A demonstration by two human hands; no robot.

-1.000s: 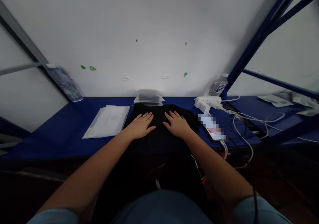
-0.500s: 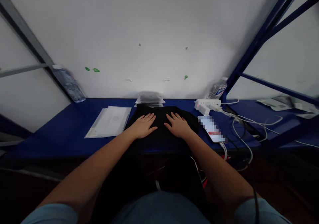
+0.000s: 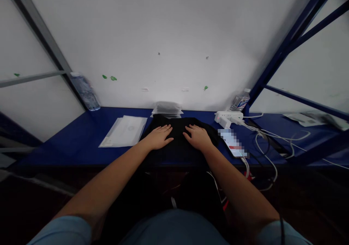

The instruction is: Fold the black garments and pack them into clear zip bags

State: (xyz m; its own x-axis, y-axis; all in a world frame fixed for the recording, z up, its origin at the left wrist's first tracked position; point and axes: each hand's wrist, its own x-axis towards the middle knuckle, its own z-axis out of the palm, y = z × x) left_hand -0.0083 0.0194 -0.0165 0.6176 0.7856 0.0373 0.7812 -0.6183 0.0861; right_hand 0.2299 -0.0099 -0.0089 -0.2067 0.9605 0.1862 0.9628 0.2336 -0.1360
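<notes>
Now | left hand (image 3: 160, 137), right hand (image 3: 199, 137) open on black cloth (image 3: 177, 130) | near edge indistinct | phone (image 3: 232, 143) screen pixelated

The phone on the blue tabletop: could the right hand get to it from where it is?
Probably yes. The right hand rests on the black cloth, and the phone lies just beyond the cloth's right edge, with nothing standing between. Cables trail from its near end.

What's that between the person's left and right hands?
Just black cloth, as the head view shows: it fills the gap between the left hand and the right hand, both resting on it.
</notes>
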